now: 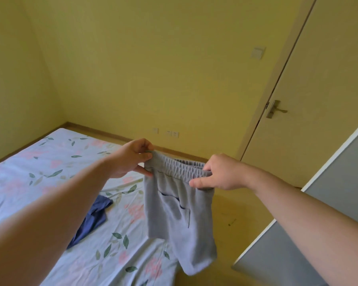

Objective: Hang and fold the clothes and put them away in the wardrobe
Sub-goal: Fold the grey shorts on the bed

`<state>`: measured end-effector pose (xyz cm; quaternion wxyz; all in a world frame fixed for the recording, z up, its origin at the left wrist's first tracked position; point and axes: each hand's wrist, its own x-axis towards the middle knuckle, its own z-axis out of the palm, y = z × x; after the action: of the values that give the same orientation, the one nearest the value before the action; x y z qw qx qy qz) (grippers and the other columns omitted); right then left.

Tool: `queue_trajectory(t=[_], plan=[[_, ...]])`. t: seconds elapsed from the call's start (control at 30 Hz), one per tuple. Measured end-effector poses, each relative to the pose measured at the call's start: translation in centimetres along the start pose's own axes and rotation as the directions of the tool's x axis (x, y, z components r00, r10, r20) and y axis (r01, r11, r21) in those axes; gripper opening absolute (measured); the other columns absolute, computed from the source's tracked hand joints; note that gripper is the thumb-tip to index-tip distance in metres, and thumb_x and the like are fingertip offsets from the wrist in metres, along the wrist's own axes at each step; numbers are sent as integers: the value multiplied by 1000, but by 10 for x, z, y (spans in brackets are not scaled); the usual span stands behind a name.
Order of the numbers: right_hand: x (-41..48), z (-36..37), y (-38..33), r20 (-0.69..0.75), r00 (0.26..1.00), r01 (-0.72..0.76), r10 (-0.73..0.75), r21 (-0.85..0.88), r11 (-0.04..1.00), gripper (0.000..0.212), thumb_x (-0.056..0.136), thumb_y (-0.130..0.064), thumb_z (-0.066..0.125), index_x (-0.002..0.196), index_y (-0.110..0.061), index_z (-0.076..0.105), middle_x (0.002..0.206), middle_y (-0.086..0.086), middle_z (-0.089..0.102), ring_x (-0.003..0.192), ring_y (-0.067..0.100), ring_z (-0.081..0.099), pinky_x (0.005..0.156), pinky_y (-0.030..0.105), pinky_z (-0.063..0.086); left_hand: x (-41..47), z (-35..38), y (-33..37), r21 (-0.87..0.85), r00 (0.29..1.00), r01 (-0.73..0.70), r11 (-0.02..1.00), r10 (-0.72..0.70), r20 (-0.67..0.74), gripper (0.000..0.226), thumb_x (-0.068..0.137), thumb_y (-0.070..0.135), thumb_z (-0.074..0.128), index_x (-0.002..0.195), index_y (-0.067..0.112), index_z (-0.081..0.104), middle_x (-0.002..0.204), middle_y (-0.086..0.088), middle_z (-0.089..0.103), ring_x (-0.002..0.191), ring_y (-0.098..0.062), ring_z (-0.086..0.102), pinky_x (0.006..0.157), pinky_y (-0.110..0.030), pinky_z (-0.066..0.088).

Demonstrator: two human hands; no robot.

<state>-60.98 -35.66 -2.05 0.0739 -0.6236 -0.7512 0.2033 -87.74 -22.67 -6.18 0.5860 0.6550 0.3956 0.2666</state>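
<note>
**Grey shorts [174,213] up in the air — they could slip or fold crooked**

On the left is the bed [39,162] with its flowery sheet. A dark blue piece of clothing [91,219] lies crumpled on it and is not folded yet. The left hand [130,157] pinches the left end of the stretchy waistband [180,168], with fingers curled over the top and the thumb below. The shorts hang down from there, above the near right edge of the bed, and touch nothing that I can see. The right hand [221,172] grips the right end of the waistband, with its fingers curled over it. Further right are a shut door [318,100] and a grey panel [329,203].

What could go wrong? The left hand has only a small pinch, so a hard shake could pull that corner loose. Then the shorts would swing from one hand. They hang partly over the floor [236,213], so a drop could land them there and not on the bed. The legs hang uneven — laid down like this, the fold would likely come out crooked. Put down too far left, they could get mixed up with the blue clothing.
</note>
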Motion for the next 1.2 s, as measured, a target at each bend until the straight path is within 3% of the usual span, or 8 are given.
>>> queue_trajectory(t=[0.13,0.23,0.37,0.53,0.67,0.73,0.97,1.2], plan=[[11,6,22,26,998,-63,61,65,996,71,71,-79,68,55,-15,40,52,-7,35,48,11,34,51,33,28,13,3,-5,107,997,31,994,-39,69,22,96,-9,57,109,8,54,113,-17,55,96,-35,63,77,-50,63],[25,8,39,98,995,-44,28,169,985,49,76,-69,74,76,-21,66,71,-3,63,62,7,54,60,33,44,28,0,-9,347,986,-2,938,-56,156,49,81,5,83,123,20,62,111,-7,68,95,-28,71,72,-30,60],[60,12,68,63,998,-1,-10,168,986,28,81,-56,77,92,-37,60,80,-7,65,64,0,54,59,26,42,64,7,-19,602,980,38,797,-149,135,42,70,18,91,105,28,71,81,1,77,73,-16,75,71,-29,58],[125,30,127,131,987,-130,95,290,948,51,85,-38,80,126,-36,49,97,2,66,59,20,69,47,30,53,134,14,-46,730,959,101,676,-262,110,24,76,26,87,85,23,65,68,4,75,66,-10,74,74,-34,56],[178,44,169,221,964,-218,151,320,922,22,92,-29,74,108,-16,66,94,8,73,57,24,73,54,37,60,190,28,-71,795,960,170,582,-280,-1,27,78,22,85,78,20,58,78,-3,71,67,-17,73,68,-36,61],[199,45,183,199,964,-230,176,294,928,15,94,-29,71,100,-17,64,93,7,71,59,22,74,62,42,62,214,33,-77,859,975,142,492,-219,-36,27,80,27,81,77,21,55,78,2,63,72,-19,64,58,-29,49],[230,41,196,-171,985,10,4,81,997,22,90,-28,71,86,-18,53,78,-1,54,69,23,52,50,30,32,249,25,-91,825,972,180,536,30,-232,19,85,11,67,81,26,57,78,3,60,68,-15,51,53,-28,39],[213,154,183,-73,994,70,-78,-110,991,29,88,-21,67,97,-20,40,92,0,55,87,25,55,56,33,42,200,25,-178,896,987,111,429,57,-149,28,78,3,58,100,21,59,97,-2,63,83,-27,58,62,-29,35]])
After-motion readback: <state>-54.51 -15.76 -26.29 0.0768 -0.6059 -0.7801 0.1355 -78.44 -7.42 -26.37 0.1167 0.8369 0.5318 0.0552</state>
